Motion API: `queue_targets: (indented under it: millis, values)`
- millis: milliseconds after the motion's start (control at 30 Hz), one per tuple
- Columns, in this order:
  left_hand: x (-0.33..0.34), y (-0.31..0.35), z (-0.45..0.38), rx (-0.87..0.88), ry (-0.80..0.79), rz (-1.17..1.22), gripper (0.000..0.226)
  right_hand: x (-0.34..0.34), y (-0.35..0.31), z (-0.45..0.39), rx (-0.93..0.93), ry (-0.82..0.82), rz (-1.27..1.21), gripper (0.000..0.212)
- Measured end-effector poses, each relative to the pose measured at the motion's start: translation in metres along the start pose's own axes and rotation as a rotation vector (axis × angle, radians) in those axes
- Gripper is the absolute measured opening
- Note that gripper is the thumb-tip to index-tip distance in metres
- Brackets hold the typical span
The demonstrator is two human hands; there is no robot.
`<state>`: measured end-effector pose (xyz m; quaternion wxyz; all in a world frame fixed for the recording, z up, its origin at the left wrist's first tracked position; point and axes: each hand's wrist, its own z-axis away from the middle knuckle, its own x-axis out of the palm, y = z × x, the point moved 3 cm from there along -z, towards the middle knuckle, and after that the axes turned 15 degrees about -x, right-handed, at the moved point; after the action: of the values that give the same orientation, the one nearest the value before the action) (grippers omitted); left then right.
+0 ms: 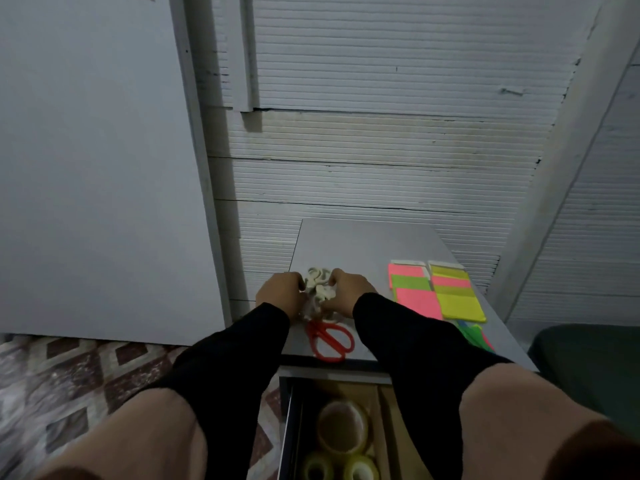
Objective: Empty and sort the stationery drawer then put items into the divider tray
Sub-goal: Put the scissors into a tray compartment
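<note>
On the grey cabinet top lies a pile of small white clips. My left hand and my right hand curl around the pile from either side, fingers touching it. Red-handled scissors lie just in front of the pile, near the front edge. Neon pink, green and yellow sticky notes are laid in rows at the right. Below, the open drawer holds three clear tape rolls. No divider tray is in view.
A large grey board leans against the ribbed white wall to the left. A patterned floor shows at the lower left. A dark green seat stands at the right of the cabinet.
</note>
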<state>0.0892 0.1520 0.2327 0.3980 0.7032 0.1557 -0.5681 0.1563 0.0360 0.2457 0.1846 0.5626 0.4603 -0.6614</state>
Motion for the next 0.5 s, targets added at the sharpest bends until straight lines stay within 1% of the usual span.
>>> queue_targets:
  millis: [200,400,500]
  values:
    - [0.015,0.018,-0.021,-0.067,0.009,-0.009,0.022,0.014,0.009,-0.011,-0.061,-0.081,0.141,0.057]
    - [0.022,0.026,-0.029,-0.101,-0.023,0.040,0.030,0.013,0.012,-0.008,-0.050,-0.059,0.087,0.054]
    - [0.018,0.027,-0.032,-0.175,-0.065,0.122,0.036,0.009,0.013,-0.004,-0.058,-0.039,0.052,0.052]
